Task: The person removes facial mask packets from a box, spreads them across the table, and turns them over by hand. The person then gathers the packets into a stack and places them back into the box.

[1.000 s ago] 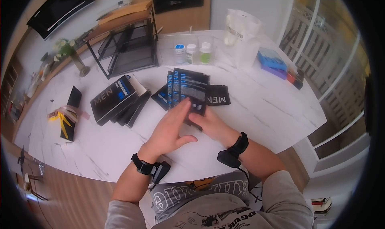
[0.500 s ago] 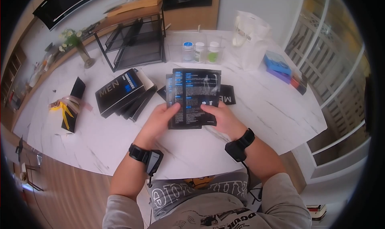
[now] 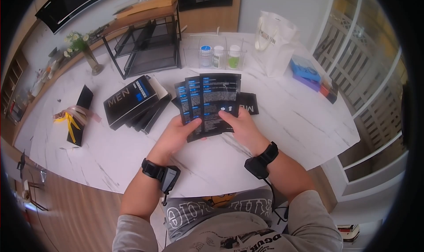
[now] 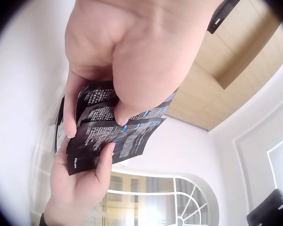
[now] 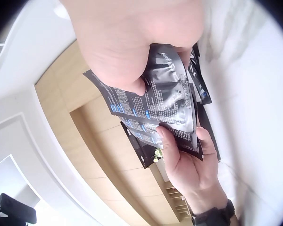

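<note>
Three black sachets with fine print and blue headings are spread like a fan above the table, overlapping one another. My left hand pinches their lower left side, thumb on the front. At the lower right, my right hand grips the front sachet, its thumb lying across the print. In the left wrist view, fingers of both hands show behind the sachets. The right wrist view shows the shiny, creased face of the front sachet. Behind them on the table lies a black packet marked MEN, partly covered.
Black MEN boxes are stacked left of my hands. Farther left is a ribbon-tied box. A black tray rack, a clear organizer with bottles and a white paper bag line the back. Coloured boxes lie right.
My left hand, loose with its thumb apart a second ago, came to grip the sachets. They were bunched closer half a second ago and now fan out leftward. The head view shifted slightly.
</note>
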`<move>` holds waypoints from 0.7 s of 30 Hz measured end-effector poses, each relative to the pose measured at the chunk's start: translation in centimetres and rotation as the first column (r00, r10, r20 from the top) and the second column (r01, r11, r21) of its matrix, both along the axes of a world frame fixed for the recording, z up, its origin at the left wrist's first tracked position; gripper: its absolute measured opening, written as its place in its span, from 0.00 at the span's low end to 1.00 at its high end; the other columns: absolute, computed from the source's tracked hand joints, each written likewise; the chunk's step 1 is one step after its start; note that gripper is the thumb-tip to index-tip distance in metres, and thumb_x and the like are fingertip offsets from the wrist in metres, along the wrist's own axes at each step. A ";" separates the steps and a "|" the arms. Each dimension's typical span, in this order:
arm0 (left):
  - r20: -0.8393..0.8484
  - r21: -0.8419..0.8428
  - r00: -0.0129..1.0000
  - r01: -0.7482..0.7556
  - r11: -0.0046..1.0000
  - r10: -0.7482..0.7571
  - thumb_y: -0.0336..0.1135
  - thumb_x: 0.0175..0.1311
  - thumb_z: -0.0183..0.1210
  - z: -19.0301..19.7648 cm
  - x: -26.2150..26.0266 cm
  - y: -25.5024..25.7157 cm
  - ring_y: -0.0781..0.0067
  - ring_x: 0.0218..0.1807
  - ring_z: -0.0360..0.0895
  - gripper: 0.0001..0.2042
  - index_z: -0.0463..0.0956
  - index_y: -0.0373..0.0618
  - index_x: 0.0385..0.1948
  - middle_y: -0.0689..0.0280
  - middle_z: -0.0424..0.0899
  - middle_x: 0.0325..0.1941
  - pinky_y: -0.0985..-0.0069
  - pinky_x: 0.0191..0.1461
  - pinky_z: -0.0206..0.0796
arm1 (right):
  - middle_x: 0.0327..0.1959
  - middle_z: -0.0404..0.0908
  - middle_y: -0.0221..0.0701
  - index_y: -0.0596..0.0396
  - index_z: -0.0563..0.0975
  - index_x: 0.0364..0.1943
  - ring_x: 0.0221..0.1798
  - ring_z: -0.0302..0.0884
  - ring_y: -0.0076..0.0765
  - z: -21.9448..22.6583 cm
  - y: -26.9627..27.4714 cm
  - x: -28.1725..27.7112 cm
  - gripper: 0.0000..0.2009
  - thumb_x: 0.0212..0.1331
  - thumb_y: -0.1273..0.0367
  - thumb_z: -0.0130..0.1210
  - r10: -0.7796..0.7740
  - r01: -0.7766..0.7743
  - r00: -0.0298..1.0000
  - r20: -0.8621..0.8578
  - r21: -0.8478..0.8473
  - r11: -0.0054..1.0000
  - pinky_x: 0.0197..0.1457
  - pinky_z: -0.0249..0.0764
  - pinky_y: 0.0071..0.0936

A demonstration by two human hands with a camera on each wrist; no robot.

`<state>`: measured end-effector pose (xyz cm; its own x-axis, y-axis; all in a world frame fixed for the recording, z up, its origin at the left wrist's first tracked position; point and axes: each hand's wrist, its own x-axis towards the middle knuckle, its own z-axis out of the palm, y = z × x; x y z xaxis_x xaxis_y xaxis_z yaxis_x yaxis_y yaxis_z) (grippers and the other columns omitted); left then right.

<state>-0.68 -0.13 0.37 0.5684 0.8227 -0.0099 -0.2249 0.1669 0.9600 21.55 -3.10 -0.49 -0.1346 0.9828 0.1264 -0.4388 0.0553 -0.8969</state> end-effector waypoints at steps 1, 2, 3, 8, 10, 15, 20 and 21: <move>0.001 -0.007 1.000 -0.015 1.000 0.015 0.30 0.74 0.53 0.2 0.1 -0.1 0.66 0.46 0.83 0.14 0.73 0.34 0.55 0.58 0.83 0.50 0.66 0.48 0.82 | 0.53 0.80 0.32 0.62 0.73 0.57 0.54 0.77 0.25 -0.1 0.0 0.0 0.14 0.70 0.73 0.53 0.000 0.000 1.000 -0.001 0.002 1.000 0.60 0.74 0.26; 0.001 -0.015 1.000 -0.029 0.999 0.029 0.30 0.73 0.54 0.7 0.1 -0.4 0.67 0.45 0.83 0.13 0.74 0.34 0.54 0.59 0.84 0.49 0.69 0.48 0.80 | 0.53 0.80 0.32 0.62 0.73 0.57 0.54 0.77 0.25 -0.3 0.1 0.0 0.14 0.70 0.72 0.53 0.000 0.000 1.000 -0.003 0.003 1.000 0.60 0.74 0.26; 0.001 -0.023 0.999 -0.043 0.999 0.043 0.31 0.72 0.55 0.9 0.2 -0.6 0.68 0.44 0.83 0.13 0.74 0.34 0.54 0.59 0.84 0.47 0.71 0.48 0.79 | 0.54 0.80 0.32 0.62 0.73 0.57 0.54 0.77 0.25 -0.3 0.1 0.0 0.14 0.70 0.72 0.53 -0.003 0.003 1.000 0.006 0.005 1.000 0.60 0.74 0.26; -0.052 0.009 0.997 -0.050 0.999 0.051 0.30 0.72 0.56 0.8 0.2 -0.5 0.69 0.45 0.82 0.13 0.76 0.34 0.53 0.59 0.84 0.48 0.72 0.47 0.80 | 0.54 0.80 0.32 0.62 0.73 0.57 0.54 0.77 0.25 -0.4 0.1 -0.1 0.14 0.70 0.72 0.54 -0.012 0.012 1.000 0.029 0.007 1.000 0.60 0.74 0.26; -0.064 0.024 0.997 -0.050 0.998 0.051 0.30 0.71 0.56 0.8 0.1 -0.5 0.69 0.45 0.82 0.13 0.76 0.33 0.53 0.59 0.83 0.48 0.72 0.47 0.80 | 0.53 0.80 0.32 0.62 0.73 0.57 0.53 0.77 0.25 -0.2 0.0 -0.2 0.14 0.70 0.73 0.54 -0.008 0.008 0.999 0.039 0.010 1.000 0.59 0.74 0.26; -0.097 0.049 0.994 -0.038 0.998 0.043 0.30 0.71 0.56 1.0 0.1 -0.6 0.69 0.45 0.82 0.13 0.76 0.33 0.52 0.59 0.83 0.48 0.72 0.46 0.80 | 0.52 0.81 0.31 0.63 0.74 0.56 0.53 0.77 0.24 -0.2 0.0 -0.2 0.14 0.70 0.73 0.54 -0.006 0.005 0.996 0.085 0.011 1.000 0.59 0.74 0.26; -0.094 0.072 0.994 -0.054 0.996 0.061 0.30 0.72 0.56 0.6 0.0 -0.5 0.72 0.47 0.80 0.13 0.75 0.34 0.54 0.61 0.83 0.48 0.73 0.49 0.77 | 0.53 0.81 0.31 0.62 0.74 0.56 0.53 0.77 0.24 -0.4 -0.1 -0.4 0.14 0.69 0.73 0.54 -0.022 0.022 0.999 0.039 0.013 1.000 0.60 0.74 0.26; -0.093 0.079 0.993 -0.064 0.995 0.071 0.30 0.72 0.56 0.5 0.1 -0.4 0.73 0.47 0.80 0.13 0.75 0.34 0.54 0.62 0.83 0.49 0.74 0.51 0.76 | 0.53 0.80 0.31 0.62 0.74 0.56 0.53 0.77 0.24 -0.2 -0.1 -0.4 0.14 0.69 0.74 0.54 -0.031 0.030 0.999 0.044 0.009 1.000 0.60 0.74 0.26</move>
<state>-0.61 -0.57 0.84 0.5112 0.8595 0.0025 -0.1397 0.0802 0.9869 21.17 -3.20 -0.69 -0.1103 0.9854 0.1293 -0.3972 0.0755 -0.9146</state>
